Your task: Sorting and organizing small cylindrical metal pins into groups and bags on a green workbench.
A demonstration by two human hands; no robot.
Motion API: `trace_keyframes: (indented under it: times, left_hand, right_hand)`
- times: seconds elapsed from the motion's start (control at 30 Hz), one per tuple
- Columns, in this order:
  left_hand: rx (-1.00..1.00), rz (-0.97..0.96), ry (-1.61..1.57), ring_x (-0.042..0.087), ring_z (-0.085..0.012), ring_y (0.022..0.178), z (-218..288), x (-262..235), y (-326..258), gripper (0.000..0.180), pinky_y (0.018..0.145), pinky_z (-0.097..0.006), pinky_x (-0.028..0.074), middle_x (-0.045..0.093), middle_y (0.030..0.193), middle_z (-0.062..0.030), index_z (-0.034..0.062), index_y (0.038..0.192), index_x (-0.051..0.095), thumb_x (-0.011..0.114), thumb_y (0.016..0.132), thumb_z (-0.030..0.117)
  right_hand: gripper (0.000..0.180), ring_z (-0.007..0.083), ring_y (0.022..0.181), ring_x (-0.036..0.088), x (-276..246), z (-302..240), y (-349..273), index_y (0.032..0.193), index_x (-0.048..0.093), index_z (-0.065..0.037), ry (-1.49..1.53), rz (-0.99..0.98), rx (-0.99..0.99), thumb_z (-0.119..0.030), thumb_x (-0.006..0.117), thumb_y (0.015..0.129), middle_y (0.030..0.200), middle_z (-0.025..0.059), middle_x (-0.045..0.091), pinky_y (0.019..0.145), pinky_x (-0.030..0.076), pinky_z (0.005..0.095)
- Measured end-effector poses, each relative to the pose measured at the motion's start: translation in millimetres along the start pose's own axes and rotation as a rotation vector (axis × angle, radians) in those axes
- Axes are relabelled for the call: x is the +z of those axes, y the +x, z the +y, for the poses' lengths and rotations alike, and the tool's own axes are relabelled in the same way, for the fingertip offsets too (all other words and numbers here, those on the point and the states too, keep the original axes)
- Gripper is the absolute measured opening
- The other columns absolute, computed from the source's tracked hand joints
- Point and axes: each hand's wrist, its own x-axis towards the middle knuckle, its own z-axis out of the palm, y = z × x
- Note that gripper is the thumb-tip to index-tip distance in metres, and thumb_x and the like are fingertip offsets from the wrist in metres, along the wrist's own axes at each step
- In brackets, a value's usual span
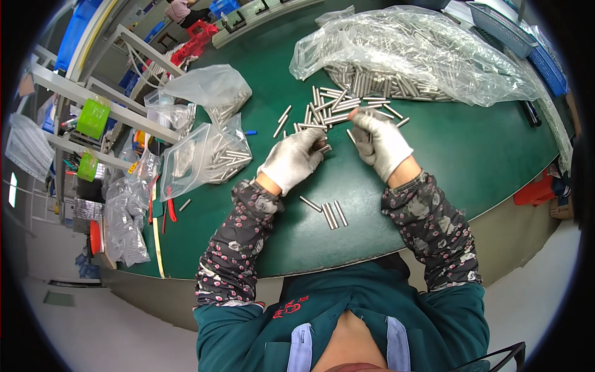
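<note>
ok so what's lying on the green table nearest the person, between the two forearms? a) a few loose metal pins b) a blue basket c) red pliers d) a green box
a: a few loose metal pins lie on the green table between the forearms, below the gloved left hand and right hand.

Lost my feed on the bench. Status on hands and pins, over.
Left hand closed on several metal pins. Right hand pinching one from the loose pile. Few pins set aside near the table's edge. Nothing blocking.
</note>
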Motion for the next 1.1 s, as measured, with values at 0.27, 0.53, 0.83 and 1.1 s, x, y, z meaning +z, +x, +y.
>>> trace_keyframes:
  times: [0.27,0.53,0.83,1.1]
  left_hand:
    - [-0.519,0.059,-0.863,0.051,-0.0066,0.060,33.4,-11.6,-2.0,0.023,0.051,-0.019,0.042,0.054,0.075,0.0000,0.0038,0.095,0.051,0.062,0.076,0.008]
    - [-0.625,-0.036,-1.446,0.054,-0.0069,0.058,23.8,-8.3,1.3,0.021,0.051,-0.016,0.046,0.057,0.076,-0.0039,0.0023,0.104,0.048,0.047,0.083,0.003]
    - [-0.542,0.047,-0.900,0.051,-0.0046,0.055,56.6,-14.3,8.6,0.021,0.042,-0.015,0.034,0.055,0.073,0.0000,0.0034,0.102,0.054,0.052,0.083,0.014]
    - [-0.572,0.310,-0.186,0.047,-0.0043,0.060,-14.2,-45.7,7.8,0.026,0.052,-0.018,0.038,0.060,0.076,0.0001,0.0061,0.097,0.060,0.055,0.081,0.026]
  right_hand:
    - [0.015,0.0053,0.068,0.045,5.0,22.8,4.3,0.091,0.052,-0.004,-0.230,-0.234,-0.094,-0.011,0.057,0.078,0.074,-0.0022,0.048,0.061,0.036,0.0177]
    - [0.008,0.0063,0.045,0.039,4.0,15.9,3.5,0.080,0.052,-0.008,-0.134,-0.200,0.096,-0.016,0.051,0.079,0.062,-0.0020,0.049,0.039,0.029,0.0205]
    - [0.029,0.0155,0.051,0.051,2.9,19.3,5.0,0.088,0.052,-0.010,0.102,-0.371,0.276,-0.037,0.042,0.084,0.072,0.0071,0.056,0.039,0.035,0.0227]
    - [0.017,0.0032,0.034,0.023,-2.5,7.4,3.3,0.087,0.051,-0.010,0.211,-0.247,0.185,-0.026,0.045,0.089,0.051,-0.0069,0.029,0.028,0.017,0.0183]
